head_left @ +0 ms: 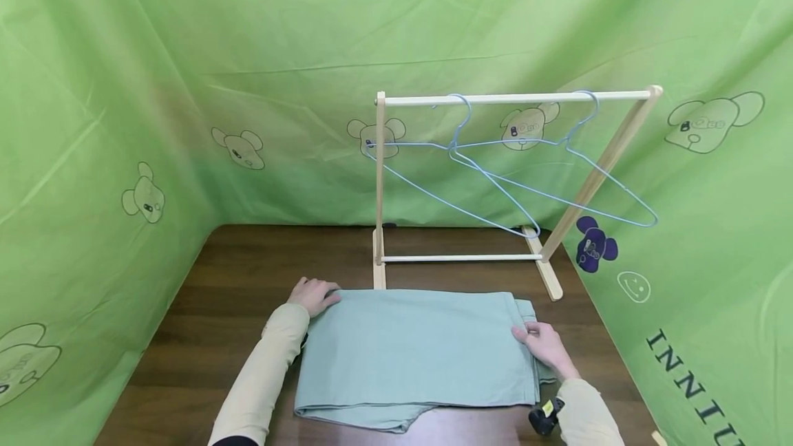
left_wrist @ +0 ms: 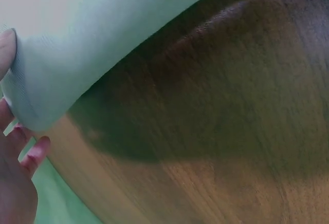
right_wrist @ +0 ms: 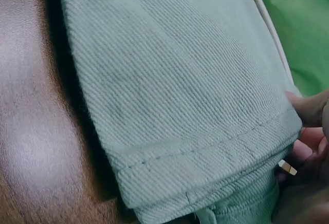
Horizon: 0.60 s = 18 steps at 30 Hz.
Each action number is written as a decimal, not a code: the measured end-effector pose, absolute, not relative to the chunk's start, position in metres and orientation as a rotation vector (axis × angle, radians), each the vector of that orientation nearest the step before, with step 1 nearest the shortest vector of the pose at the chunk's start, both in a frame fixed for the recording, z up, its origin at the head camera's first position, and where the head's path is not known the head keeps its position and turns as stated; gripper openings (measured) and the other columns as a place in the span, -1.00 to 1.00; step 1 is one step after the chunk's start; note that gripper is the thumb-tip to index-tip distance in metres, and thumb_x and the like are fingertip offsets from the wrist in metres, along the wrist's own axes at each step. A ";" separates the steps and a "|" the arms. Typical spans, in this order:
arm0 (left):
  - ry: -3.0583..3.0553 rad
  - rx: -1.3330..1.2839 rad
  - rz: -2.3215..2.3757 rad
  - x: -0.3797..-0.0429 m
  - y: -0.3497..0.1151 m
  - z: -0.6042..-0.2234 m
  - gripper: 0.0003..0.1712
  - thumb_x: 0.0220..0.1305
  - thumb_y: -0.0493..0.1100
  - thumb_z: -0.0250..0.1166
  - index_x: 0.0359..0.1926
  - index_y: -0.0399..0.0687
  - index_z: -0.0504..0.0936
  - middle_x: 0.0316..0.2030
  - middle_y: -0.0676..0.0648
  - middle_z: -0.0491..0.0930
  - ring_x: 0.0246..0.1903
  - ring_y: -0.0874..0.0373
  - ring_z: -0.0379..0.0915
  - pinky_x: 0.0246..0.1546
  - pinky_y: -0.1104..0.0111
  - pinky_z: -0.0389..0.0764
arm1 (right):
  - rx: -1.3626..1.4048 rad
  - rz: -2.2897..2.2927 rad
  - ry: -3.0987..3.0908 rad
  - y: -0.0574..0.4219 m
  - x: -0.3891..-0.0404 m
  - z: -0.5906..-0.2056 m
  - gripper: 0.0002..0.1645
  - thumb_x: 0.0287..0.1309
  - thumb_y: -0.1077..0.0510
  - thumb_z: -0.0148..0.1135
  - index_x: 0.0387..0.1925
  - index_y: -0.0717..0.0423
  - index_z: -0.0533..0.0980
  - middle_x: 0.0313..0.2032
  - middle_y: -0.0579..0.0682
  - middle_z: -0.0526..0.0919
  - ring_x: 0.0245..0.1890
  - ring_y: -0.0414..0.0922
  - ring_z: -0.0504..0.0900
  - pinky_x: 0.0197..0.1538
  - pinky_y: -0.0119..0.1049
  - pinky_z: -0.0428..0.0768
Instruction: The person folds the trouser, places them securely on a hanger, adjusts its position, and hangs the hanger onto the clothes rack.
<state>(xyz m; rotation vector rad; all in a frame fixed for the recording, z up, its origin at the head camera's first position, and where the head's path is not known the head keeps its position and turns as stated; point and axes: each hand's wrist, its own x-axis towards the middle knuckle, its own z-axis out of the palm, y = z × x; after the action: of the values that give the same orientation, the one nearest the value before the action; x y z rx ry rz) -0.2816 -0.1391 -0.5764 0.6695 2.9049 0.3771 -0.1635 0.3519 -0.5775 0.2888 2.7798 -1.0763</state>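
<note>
Sleeves nearest: cream left sleeve [head_left: 260, 370] and cream right sleeve [head_left: 590, 413] come in from the bottom edge, black device [head_left: 545, 418] with a yellow tag at the right wrist. Folded pale blue-green garment [head_left: 411, 346] lies on the brown wood table [head_left: 204, 336], between the hands, in front of the rack. Left hand [head_left: 314, 296] pinches its far left corner, thumb on top, fingers under the edge. Right hand [head_left: 546, 347] pinches the right-side edge near the stitched hem, thumb over, fingers below. Layers uneven at the right side and near edge. Wooden rack [head_left: 421, 101] behind, white rails; two blue wire hangers on the top rail, left hanger [head_left: 455, 146] and right hanger [head_left: 568, 140], overlapping in the head view. Green curtain [head_left: 297, 33] with bear prints around the table.
</note>
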 end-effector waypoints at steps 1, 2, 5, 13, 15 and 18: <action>2.909 0.681 0.384 -0.282 -0.139 -0.576 -0.63 0.45 0.02 0.20 0.11 -0.04 0.68 0.03 -0.15 0.73 0.06 -0.15 0.63 0.25 -0.16 0.38 | 0.314 -1.107 2.763 0.353 -0.163 -0.578 -0.48 0.39 0.05 0.13 -0.03 0.54 0.55 -0.12 0.39 0.69 -0.12 0.11 0.63 -0.12 -0.20 0.53; 2.926 0.706 0.367 -0.281 -0.139 -0.576 -0.63 0.44 0.03 0.20 0.08 -0.05 0.68 0.00 -0.14 0.74 0.03 -0.14 0.65 0.21 -0.15 0.40 | 0.338 -1.141 2.745 0.354 -0.162 -0.578 -0.49 0.39 0.05 0.14 -0.04 0.52 0.56 -0.15 0.35 0.70 -0.16 0.04 0.62 -0.13 -0.24 0.51; 2.934 0.734 0.370 -0.280 -0.137 -0.575 -0.62 0.44 0.04 0.20 0.07 -0.08 0.68 -0.03 -0.15 0.75 0.01 -0.14 0.65 0.21 -0.16 0.39 | 0.417 -1.289 2.670 0.358 -0.158 -0.578 -0.54 0.38 0.07 0.17 -0.09 0.49 0.58 -0.29 0.17 0.70 -0.28 -0.15 0.57 -0.21 -0.34 0.50; 2.904 0.656 0.395 -0.279 -0.130 -0.573 -0.67 0.41 0.05 0.23 0.03 0.02 0.71 -0.04 -0.10 0.76 0.01 -0.10 0.64 0.22 -0.13 0.36 | 0.535 -1.547 2.542 0.367 -0.151 -0.582 -0.50 0.38 0.14 0.17 0.01 0.62 0.50 -0.43 -0.13 0.64 -0.45 -0.32 0.54 -0.33 -0.40 0.55; 2.909 0.648 0.388 -0.280 -0.130 -0.574 -0.68 0.40 0.06 0.24 0.03 0.05 0.71 -0.04 -0.09 0.75 0.01 -0.10 0.63 0.20 -0.12 0.37 | 0.538 -1.534 2.548 0.369 -0.152 -0.582 -0.50 0.38 0.15 0.17 0.02 0.62 0.49 -0.42 -0.11 0.65 -0.44 -0.32 0.54 -0.33 -0.40 0.55; 2.892 0.655 0.405 -0.281 -0.130 -0.576 -0.66 0.41 0.04 0.22 0.07 0.03 0.69 0.01 -0.11 0.73 0.07 -0.13 0.60 0.22 -0.14 0.36 | 0.524 -1.430 2.590 0.369 -0.155 -0.581 -0.57 0.35 0.17 0.17 -0.07 0.58 0.54 -0.39 -0.04 0.66 -0.40 -0.26 0.53 -0.32 -0.39 0.52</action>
<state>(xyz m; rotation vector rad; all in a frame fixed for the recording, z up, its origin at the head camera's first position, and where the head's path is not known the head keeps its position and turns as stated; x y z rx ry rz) -0.2807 -0.1299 -0.5758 0.6548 2.8919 0.4048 -0.1550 0.3694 -0.5807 0.5241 2.5899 -1.4298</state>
